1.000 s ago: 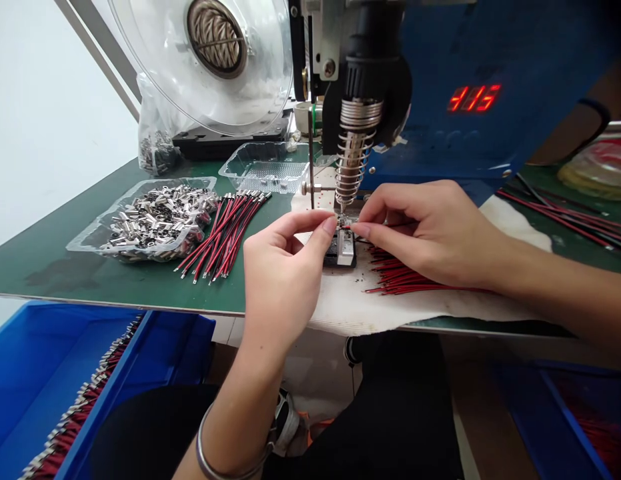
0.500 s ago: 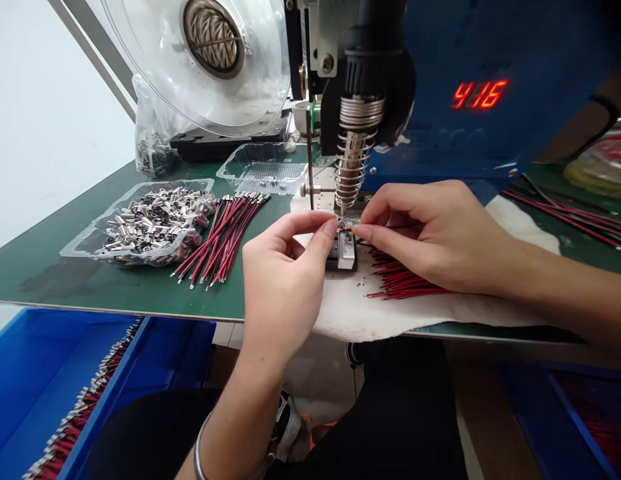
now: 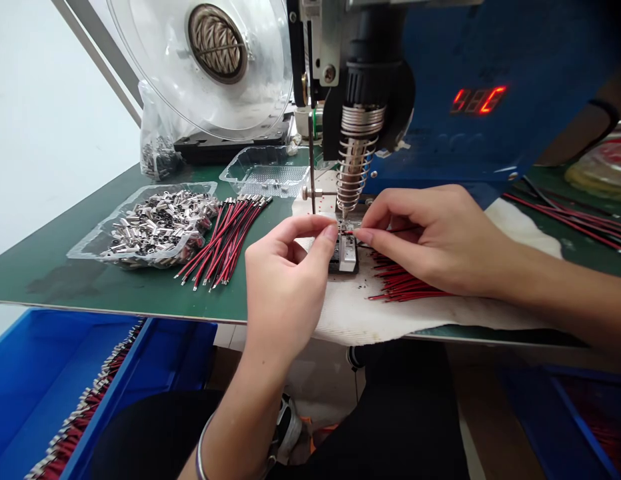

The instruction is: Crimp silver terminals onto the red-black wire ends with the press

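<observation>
Under the spring-wrapped soldering iron (image 3: 355, 157), both hands meet at a small metal fixture (image 3: 347, 253). My left hand (image 3: 295, 277) pinches thumb and forefinger together at the fixture's left side; whatever sits between the fingertips is too small and covered to make out. From the right, my right hand (image 3: 425, 237) pinches a red and black wire, its end pointing at the iron's tip. Beneath my right hand a bundle of red and black wires (image 3: 403, 283) lies on a white cloth (image 3: 370, 320).
A clear tray (image 3: 85, 250) heaped with small metal connectors stands on the green table (image 3: 50, 280), beside wires with connectors (image 3: 230, 240). Behind are another clear tray (image 3: 230, 175), a bag (image 3: 157, 157) and a large reel (image 3: 155, 53). A blue machine (image 3: 490, 147) rises behind; blue bins (image 3: 35, 373) sit below.
Both hands hold nearly the same pose at the fixture. The view has shifted slightly, and the iron sits about the same. The red display reads differently, partly lit now.
</observation>
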`<state>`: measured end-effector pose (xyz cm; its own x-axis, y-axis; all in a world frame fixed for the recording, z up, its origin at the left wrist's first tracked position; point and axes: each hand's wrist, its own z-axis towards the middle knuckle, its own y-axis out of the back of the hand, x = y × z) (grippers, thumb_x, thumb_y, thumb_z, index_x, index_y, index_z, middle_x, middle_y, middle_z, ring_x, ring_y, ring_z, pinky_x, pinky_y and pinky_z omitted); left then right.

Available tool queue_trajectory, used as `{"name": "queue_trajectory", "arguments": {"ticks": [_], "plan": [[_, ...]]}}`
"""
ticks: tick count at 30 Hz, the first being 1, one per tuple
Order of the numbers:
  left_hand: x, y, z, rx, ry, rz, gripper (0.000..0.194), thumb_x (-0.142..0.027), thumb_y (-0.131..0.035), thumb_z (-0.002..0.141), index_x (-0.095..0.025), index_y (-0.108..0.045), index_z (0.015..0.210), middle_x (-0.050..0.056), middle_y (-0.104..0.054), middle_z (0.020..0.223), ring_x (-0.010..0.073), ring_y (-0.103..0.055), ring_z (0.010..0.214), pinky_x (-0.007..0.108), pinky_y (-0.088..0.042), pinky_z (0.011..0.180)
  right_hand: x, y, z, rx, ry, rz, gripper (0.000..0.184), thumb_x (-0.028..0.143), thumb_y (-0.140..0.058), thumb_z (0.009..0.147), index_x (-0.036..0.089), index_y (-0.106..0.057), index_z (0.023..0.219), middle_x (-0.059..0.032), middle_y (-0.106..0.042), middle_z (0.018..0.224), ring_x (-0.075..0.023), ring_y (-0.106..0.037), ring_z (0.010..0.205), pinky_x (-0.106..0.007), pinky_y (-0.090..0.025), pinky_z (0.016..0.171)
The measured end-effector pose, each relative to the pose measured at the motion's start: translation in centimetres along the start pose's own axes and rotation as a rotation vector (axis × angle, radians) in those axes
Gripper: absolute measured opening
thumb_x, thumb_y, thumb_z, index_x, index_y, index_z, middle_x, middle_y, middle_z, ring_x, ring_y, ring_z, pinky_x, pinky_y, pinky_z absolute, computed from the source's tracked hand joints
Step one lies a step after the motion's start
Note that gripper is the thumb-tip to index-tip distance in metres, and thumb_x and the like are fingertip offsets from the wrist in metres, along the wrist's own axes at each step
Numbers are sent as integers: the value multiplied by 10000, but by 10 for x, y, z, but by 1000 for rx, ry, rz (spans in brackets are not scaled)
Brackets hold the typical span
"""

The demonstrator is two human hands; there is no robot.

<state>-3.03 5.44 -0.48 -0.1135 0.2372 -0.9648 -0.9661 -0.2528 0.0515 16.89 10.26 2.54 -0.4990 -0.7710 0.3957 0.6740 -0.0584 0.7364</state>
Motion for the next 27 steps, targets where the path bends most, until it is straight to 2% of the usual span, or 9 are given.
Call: {"name": "queue_trajectory", "arguments": {"ticks": [5, 9, 13, 21, 27], "plan": [[1, -1, 0, -7, -7, 9, 144, -377, -880, 947, -235, -894, 968, 47, -769, 855, 146, -602, 667, 253, -378, 522, 0, 1, -1, -7, 16, -10, 149, 196, -708, 1010, 187, -700, 862, 69, -598, 606, -81, -450, 497, -289, -370, 589], [0, 0, 0, -12, -2, 16, 150, -381, -874, 953, -235, -890, 980, 29, -721, 794, 122, -501, 591, 263, -340, 508, 1, 1, -1, -1, 18, -2, 149, 162, -700, 1002, 186, -693, 856, 74, -602, 606, -77, -449, 493, -283, -390, 600], [0, 1, -1, -13, -6, -2, 127, -367, -876, 952, -241, -887, 965, 17, -695, 780, 104, -420, 565, 263, -306, 497, 3, 0, -1, -13, 2, 36, 159, 191, -704, 1006, 194, -683, 849, 49, -673, 674, -94, -529, 546, -290, -419, 624], [0, 0, -2, -4, -10, 30, 146, -374, -863, 960, -233, -887, 990, 51, -784, 913, 152, -628, 710, 242, -396, 525, 3, 1, -2, 5, -2, 25, 149, 186, -705, 999, 201, -686, 852, 37, -673, 665, -114, -560, 560, -303, -422, 621], [-1, 0, -2, -12, -14, 43, 159, -388, -866, 962, -233, -883, 996, 52, -798, 951, 166, -668, 753, 238, -422, 535, 3, 0, -1, 6, -2, 13, 155, 195, -692, 998, 205, -681, 843, 52, -627, 625, -107, -505, 527, -305, -431, 639]]}}
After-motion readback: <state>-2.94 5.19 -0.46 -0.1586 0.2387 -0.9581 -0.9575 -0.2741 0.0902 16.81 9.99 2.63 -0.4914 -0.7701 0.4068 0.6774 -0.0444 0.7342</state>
